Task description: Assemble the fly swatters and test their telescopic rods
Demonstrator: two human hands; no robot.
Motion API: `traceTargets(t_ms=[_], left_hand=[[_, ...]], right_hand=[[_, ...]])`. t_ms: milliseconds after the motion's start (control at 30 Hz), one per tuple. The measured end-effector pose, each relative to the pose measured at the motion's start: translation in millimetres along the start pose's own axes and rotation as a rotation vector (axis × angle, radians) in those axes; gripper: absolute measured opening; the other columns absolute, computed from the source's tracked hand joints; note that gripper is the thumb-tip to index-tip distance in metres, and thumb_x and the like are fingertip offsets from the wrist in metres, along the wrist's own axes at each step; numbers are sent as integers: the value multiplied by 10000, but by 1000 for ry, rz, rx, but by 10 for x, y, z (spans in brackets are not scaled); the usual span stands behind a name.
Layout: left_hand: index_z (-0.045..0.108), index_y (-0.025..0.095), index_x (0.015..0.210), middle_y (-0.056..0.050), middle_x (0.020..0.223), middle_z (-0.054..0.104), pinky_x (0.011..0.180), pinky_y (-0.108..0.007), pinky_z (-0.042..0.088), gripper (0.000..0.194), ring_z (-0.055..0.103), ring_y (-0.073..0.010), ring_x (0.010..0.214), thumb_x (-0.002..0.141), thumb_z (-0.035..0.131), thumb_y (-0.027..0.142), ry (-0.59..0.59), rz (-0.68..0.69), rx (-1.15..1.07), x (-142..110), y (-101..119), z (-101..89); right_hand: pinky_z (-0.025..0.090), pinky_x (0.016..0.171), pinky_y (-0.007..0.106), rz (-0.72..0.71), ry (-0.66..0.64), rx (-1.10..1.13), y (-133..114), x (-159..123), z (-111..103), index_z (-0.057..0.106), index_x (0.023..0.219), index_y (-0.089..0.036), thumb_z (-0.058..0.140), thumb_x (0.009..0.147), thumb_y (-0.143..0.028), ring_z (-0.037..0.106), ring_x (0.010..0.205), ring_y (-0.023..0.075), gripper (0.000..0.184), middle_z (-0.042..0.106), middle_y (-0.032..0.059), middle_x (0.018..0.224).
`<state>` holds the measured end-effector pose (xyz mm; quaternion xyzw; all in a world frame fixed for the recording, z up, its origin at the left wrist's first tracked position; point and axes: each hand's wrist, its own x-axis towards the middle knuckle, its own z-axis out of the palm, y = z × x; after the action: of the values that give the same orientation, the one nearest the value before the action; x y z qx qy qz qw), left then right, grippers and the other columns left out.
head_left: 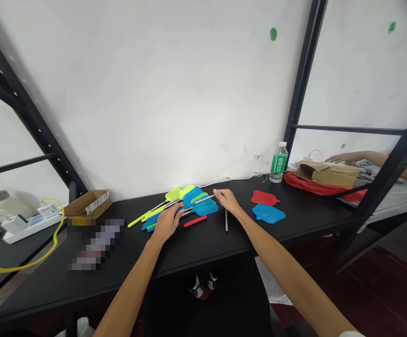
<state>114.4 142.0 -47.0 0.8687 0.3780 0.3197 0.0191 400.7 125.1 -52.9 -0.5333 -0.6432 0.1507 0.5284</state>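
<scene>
Metal glints closest to the person: a lower rod (226, 222) at six o'clock from the right hand (227, 200), though I cannot tell whether that hand also holds it. At three o'clock from the left hand (168, 222) lies a red handle (195, 221), near enough to need no stretch.

Both hands are clamped on one thin rod (205, 199) over the black table (203, 252). Left thumb and fingers press together near its left end; right fingertips pinch the other, probably because two grips steady something so slim. What it meets inside the left hand is hidden.

Just past the left hand, from nine round to one o'clock, fly swatters (150, 216) overlap, handles mostly toward ten, perhaps bunched to save room. At three o'clock from the right hand, a blue swatter head (269, 214) and a red swatter head (263, 197) lie flat, seemingly kept apart from that heap. Farther, at two, a bottle (278, 164) stands near the wall (189, 93), likely out of elbow's way.
</scene>
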Motion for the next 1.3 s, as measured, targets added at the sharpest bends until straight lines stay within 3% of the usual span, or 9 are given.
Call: traceTargets(t_ms=[267,467,867,1033,1300], left_hand=[[592,240,1197,-37,1003,723,689,-292,467,374,673,-201,768,976,380,454,-38,-14,52,-20,100,-37],[661,256,1135,-31,1162,711,815,-311,514,391,680,-228,999,948,444,523,13,50,38,-12,82,-5],[674,251,1150,-37,1157,717,890,-344,528,367,667,-227,1071,964,452,477,80,153,56,-23,-9,47],[613,309,1283,-25,1221,691,824,-304,523,377,672,-218,1052,985,415,428,57,169,134,-46,93,11],[673,309,1155,-35,1077,735,676,-267,446,384,686,-205,861,959,426,528,5,85,175,-36,158,9]], right_hand=[[335,495,238,11,-30,131,-46,-23,63,492,584,-199,428,912,-588,449,459,120,513,448,-27,482],[349,511,242,-64,-125,91,-141,-69,91,541,567,-190,447,912,-587,453,461,123,535,471,-18,479],[312,522,248,-78,-134,13,-136,-65,93,470,520,-185,409,925,-593,415,457,112,578,442,-25,465],[315,518,246,-80,-145,14,-139,-72,103,514,541,-187,413,928,-583,416,451,118,562,424,-27,444],[343,535,246,-99,-187,-19,-187,-95,120,583,559,-189,410,904,-646,464,478,133,598,497,-3,482]])
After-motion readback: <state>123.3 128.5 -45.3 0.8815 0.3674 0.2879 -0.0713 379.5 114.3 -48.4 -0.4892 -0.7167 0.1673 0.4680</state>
